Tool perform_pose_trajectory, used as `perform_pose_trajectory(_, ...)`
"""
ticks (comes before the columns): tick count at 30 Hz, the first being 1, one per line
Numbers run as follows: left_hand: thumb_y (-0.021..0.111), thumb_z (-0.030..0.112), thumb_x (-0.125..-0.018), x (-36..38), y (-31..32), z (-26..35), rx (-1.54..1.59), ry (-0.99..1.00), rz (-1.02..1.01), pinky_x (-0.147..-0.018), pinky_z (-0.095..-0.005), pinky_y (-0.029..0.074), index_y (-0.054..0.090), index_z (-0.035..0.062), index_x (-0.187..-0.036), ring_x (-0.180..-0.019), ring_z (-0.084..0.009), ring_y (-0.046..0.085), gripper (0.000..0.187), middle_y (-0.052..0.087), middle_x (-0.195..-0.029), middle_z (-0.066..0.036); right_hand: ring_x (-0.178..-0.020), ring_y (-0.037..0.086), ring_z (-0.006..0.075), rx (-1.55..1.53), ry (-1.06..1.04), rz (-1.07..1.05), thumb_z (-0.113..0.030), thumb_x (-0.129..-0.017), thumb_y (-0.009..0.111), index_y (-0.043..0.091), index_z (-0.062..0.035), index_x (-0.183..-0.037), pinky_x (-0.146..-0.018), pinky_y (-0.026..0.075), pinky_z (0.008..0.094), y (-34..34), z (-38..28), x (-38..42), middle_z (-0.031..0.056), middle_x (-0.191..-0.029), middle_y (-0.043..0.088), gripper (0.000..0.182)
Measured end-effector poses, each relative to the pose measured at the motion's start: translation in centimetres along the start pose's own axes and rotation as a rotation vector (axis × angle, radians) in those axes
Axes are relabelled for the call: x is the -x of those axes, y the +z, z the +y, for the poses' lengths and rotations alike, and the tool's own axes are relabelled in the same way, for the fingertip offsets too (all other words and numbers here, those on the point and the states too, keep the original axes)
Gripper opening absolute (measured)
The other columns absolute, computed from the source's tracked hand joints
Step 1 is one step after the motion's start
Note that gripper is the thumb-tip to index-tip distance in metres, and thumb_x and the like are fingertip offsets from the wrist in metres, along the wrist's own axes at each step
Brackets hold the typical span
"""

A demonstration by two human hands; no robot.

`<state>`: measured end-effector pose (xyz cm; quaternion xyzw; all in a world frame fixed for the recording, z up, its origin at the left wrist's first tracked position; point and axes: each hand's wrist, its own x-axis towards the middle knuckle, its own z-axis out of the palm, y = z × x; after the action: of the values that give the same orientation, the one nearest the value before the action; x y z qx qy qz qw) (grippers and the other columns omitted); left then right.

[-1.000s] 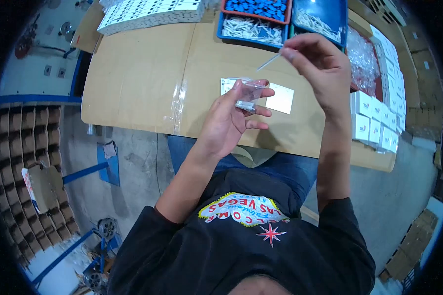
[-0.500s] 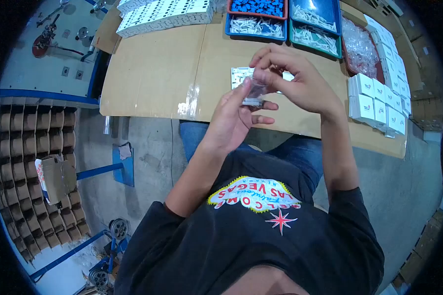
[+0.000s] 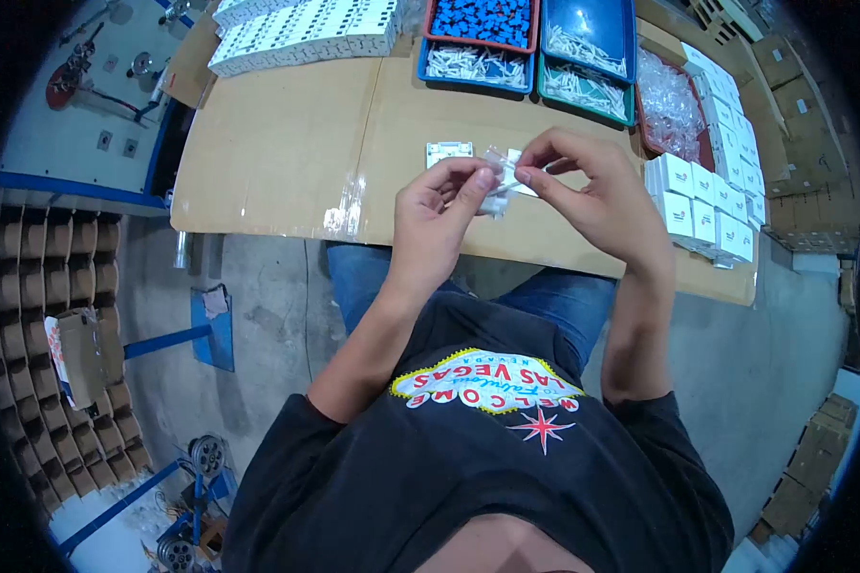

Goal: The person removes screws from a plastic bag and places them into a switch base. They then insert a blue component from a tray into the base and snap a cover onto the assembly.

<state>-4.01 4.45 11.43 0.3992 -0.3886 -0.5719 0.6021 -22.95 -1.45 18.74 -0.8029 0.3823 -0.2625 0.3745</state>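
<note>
Just right of the white card (image 3: 449, 153), the left hand (image 3: 430, 224) and right hand (image 3: 592, 201) both pinch shut on the small clear bag (image 3: 500, 186), apparently sealing it; next needs firm pressing along its mouth.

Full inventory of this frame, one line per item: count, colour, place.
small plastic bag: one, clear, pinched between both hands above the table's near edge
table: one, covered in brown cardboard, in front of the person
white plate: one, flat on the table just beyond the hands
small white boxes: a cluster, count unclear, right side of the table
white box rows: many, far left of the table
blue-pieces tray: one, red rim, far edge
white-pieces trays: three, blue and green, far edge
clear bags heap: one pile, far right
left hand: grip on the bag
right hand: grip on the bag
</note>
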Motion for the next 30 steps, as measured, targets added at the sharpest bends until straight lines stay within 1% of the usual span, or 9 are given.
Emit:
perform_pose_trajectory(1, 0.064, 0.017, -0.102, -0.1, -0.2, 0.0, -0.001, -0.011, 0.017, -0.085, -0.0282, 0.058, 0.066, -0.0027, -0.117, -0.097, -0.0123, 0.068, 0.025, 0.070, -0.106, -0.007, -0.089, 0.069, 0.0153, 0.001, 0.006, -0.017, -0.013, -0.092, 0.070, 0.068, -0.0005, -0.104, -0.070, 0.053, 0.0288, 0.4, 0.0, 0.1, 0.0087, -0.091, 0.071, 0.017)
perform_pose_trajectory(2, 0.064, 0.017, -0.102, 0.1, -0.1, 0.0, 0.006, -0.017, 0.032, -0.085, -0.0282, 0.058, 0.066, -0.0027, -0.117, -0.097, -0.0123, 0.068, 0.025, 0.070, -0.106, -0.007, -0.090, 0.068, 0.0133, -0.106, 0.021, 0.071, -0.010, -0.092, 0.071, 0.068, -0.0003, -0.106, -0.070, 0.053, 0.0270, 1.0, 0.0, 0.2, 0.0081, -0.093, 0.071, 0.018)
perform_pose_trajectory(4, 0.064, 0.014, -0.102, -0.1, 0.4, 0.4, 0.052, 0.096, 0.051, -0.085, -0.0276, 0.058, 0.066, -0.0023, -0.112, -0.096, -0.0122, 0.068, 0.020, 0.070, -0.105, -0.008, -0.092, 0.067, 0.0113, -0.213, 0.031, 0.150, -0.008, -0.092, 0.072, 0.068, -0.0001, -0.109, -0.071, 0.053, 0.0252, 2.2, 0.0, 0.1, 0.0075, -0.094, 0.071, 0.019)
perform_pose_trajectory(6, 0.064, 0.014, -0.102, -0.1, 0.5, 0.6, 0.079, 0.117, 0.077, -0.085, -0.0277, 0.058, 0.066, -0.0024, -0.113, -0.096, -0.0125, 0.068, 0.019, 0.070, -0.104, -0.008, -0.093, 0.067, 0.0108, -0.498, 0.110, 0.318, -0.004, -0.092, 0.072, 0.067, 0.0013, -0.114, -0.075, 0.053, 0.0247, 3.3, 0.0, 0.3, 0.0067, -0.099, 0.070, 0.024)
perform_pose_trajectory(10, 0.063, 0.012, -0.102, -0.3, 0.5, 0.3, 0.083, 0.184, 0.082, -0.085, -0.0277, 0.057, 0.064, -0.0024, -0.113, -0.097, -0.0131, 0.068, 0.019, 0.070, -0.102, -0.008, -0.094, 0.066, 0.0130, -0.652, 0.167, 0.303, 0.000, -0.093, 0.070, 0.066, 0.0052, -0.113, -0.080, 0.054, 0.0262, 3.9, 0.6, 1.1, 0.0085, -0.102, 0.069, 0.022)
perform_pose_trajectory(20, 0.066, 0.012, -0.100, -0.6, 0.6, -1.2, -0.026, 0.187, 0.086, -0.089, -0.0277, 0.051, 0.067, -0.0022, -0.112, -0.097, -0.0126, 0.066, 0.019, 0.071, -0.104, -0.007, -0.086, 0.065, 0.0117, -0.717, 0.145, 0.340, 0.002, -0.094, 0.067, 0.065, 0.0048, -0.104, -0.078, 0.053, 0.0256, 5.0, 3.1, 2.2, 0.0071, -0.097, 0.068, 0.010)
perform_pose_trajectory(22, 0.068, 0.013, -0.099, -1.2, -0.2, -2.4, -0.230, 0.353, 0.092, -0.090, -0.0289, 0.050, 0.070, -0.0018, -0.106, -0.096, -0.0128, 0.065, 0.016, 0.071, -0.105, -0.006, -0.084, 0.064, 0.0105, -0.716, 0.176, 0.347, 0.002, -0.094, 0.068, 0.066, 0.0045, -0.105, -0.075, 0.052, 0.0237, 5.5, 3.5, 2.2, 0.0066, -0.096, 0.068, 0.012)
perform_pose_trajectory(26, 0.068, 0.014, -0.099, -0.9, -0.4, -2.9, -0.116, 0.204, 0.114, -0.090, -0.0290, 0.049, 0.071, -0.0016, -0.103, -0.095, -0.0127, 0.065, 0.016, 0.072, -0.104, -0.006, -0.084, 0.064, 0.0097, -0.764, 0.247, 0.373, 0.001, -0.094, 0.068, 0.066, 0.0041, -0.106, -0.074, 0.052, 0.0224, 6.5, 3.5, 2.1, 0.0065, -0.096, 0.068, 0.013)
perform_pose_trajectory(30, 0.064, 0.010, -0.101, -0.7, -0.9, -3.4, -0.163, 0.172, 0.083, -0.090, -0.0282, 0.052, 0.066, -0.0040, -0.112, -0.098, -0.0139, 0.067, 0.018, 0.071, -0.106, -0.010, -0.083, 0.064, 0.0095, -0.774, 0.255, 0.372, 0.000, -0.094, 0.069, 0.066, 0.0041, -0.108, -0.073, 0.054, 0.0222, 7.5, 4.4, 2.0, 0.0065, -0.096, 0.069, 0.014)
